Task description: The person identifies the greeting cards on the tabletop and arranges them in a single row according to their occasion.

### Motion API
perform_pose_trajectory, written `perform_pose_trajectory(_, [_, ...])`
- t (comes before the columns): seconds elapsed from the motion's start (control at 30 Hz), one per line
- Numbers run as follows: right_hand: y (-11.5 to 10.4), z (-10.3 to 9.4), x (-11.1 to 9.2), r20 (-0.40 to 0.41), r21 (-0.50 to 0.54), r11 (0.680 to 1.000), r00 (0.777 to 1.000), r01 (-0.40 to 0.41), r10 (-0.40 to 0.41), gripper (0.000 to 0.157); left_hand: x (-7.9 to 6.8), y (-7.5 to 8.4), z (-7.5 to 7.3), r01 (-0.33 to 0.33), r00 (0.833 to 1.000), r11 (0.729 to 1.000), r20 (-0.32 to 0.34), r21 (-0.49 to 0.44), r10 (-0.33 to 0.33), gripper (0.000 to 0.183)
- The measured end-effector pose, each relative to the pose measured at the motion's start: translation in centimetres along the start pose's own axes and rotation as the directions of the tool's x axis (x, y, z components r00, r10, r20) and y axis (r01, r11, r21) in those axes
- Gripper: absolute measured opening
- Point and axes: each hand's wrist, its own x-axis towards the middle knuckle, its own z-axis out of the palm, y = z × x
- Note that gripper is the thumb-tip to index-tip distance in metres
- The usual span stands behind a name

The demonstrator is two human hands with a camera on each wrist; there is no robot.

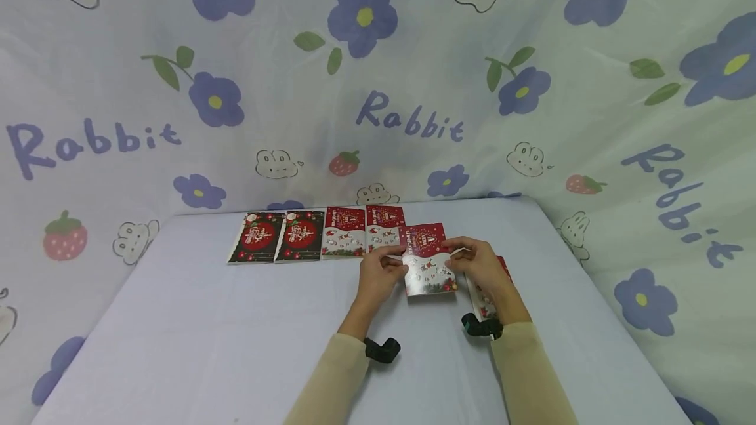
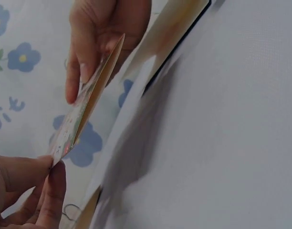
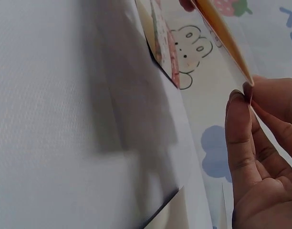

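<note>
Head view shows both hands holding one red-and-white card (image 1: 426, 260) just above the tabletop (image 1: 236, 333), a little in front of a row of four cards. The left hand (image 1: 380, 274) pinches the card's left edge between thumb and fingertips, and the right hand (image 1: 480, 265) pinches its right edge the same way. From the left wrist view the card (image 2: 86, 102) appears edge-on and lifted clear of the surface, with the left hand (image 2: 26, 191) nipping its near corner and the right hand (image 2: 103, 36) gripping the far end. The right wrist view agrees: the right hand (image 3: 263, 157) has thumb and forefinger closed on the card's thin edge (image 3: 224, 40).

Laid out flat along the back of the tabletop are two dark cards with red circles (image 1: 258, 237) (image 1: 302, 235) and, touching them to the right, two red-and-white ones (image 1: 345, 231) (image 1: 384, 225). The four lie side by side (edges touching or nearly so). Under the right wrist lies at least one more card (image 1: 485, 300), mostly hidden by the hand and sleeve, so its count cannot be told.

As a judgement, the laying-out looks partly done: four cards are placed, the fifth is in hand and not yet set down, and whatever sits under the right wrist remains to be dealt with.
</note>
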Motion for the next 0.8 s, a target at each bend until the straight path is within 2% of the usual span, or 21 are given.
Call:
perform_pose_trajectory(0.2, [-0.4,-0.1,0.0,-0.009,0.015,1.0,1.0,-0.011,0.012,0.043,0.1,0.1,0.4,-0.011,0.999,1.0,-0.037,0.003,0.011,0.036])
perform_pose_trajectory(0.43, [-0.6,-0.5,0.2,-0.022,-0.029,0.999,1.0,-0.016,0.015,0.042,0.4,0.4,0.8,-0.026,0.998,0.999,-0.052,0.023,0.027,0.034])
perform_pose_trajectory(0.8, [-1.5,-1.4,2.1,-0.042,-0.071,0.997,0.999,0.017,-0.02,0.042,3.0,1.4,1.3,-0.074,0.995,0.986,-0.061,0.149,0.084,0.029])
